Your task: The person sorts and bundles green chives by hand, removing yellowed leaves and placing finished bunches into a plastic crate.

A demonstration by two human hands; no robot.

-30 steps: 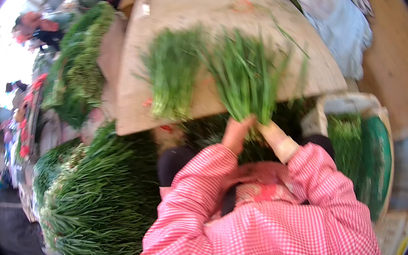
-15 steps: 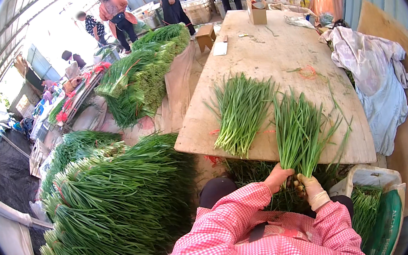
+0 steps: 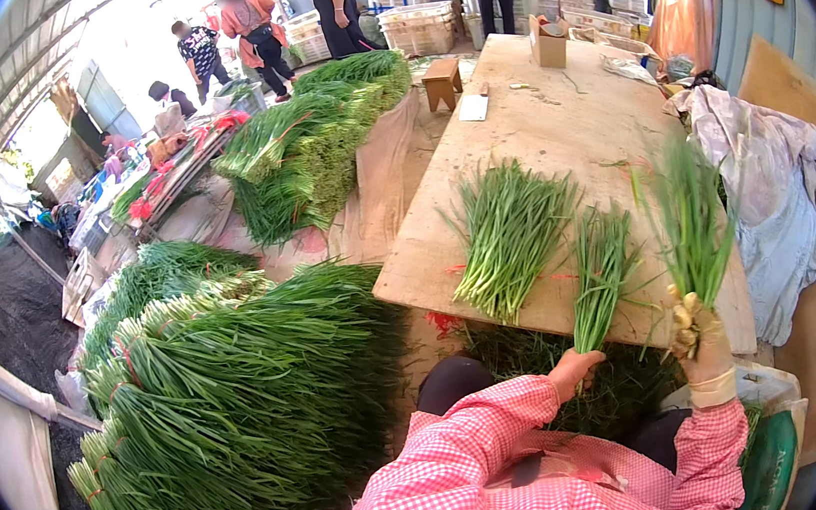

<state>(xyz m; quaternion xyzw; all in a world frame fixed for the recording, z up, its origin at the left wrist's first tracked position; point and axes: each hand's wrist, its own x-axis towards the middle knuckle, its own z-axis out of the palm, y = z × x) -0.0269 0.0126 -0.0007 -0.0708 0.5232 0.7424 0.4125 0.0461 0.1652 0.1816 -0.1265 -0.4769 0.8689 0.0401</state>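
Gripping stem ends just off the wooden table, the left hand has its fingers wrapped round a slim green bunch, leaves lying over the wood. The gloved right hand has its fingers curled about the base of an upright bunch. To my eye, both are probably light, soft-leaved and easily bruised, best held low at the firmer stems. A sheaf lies beside the slim bunch; leftward rises a big green heap.
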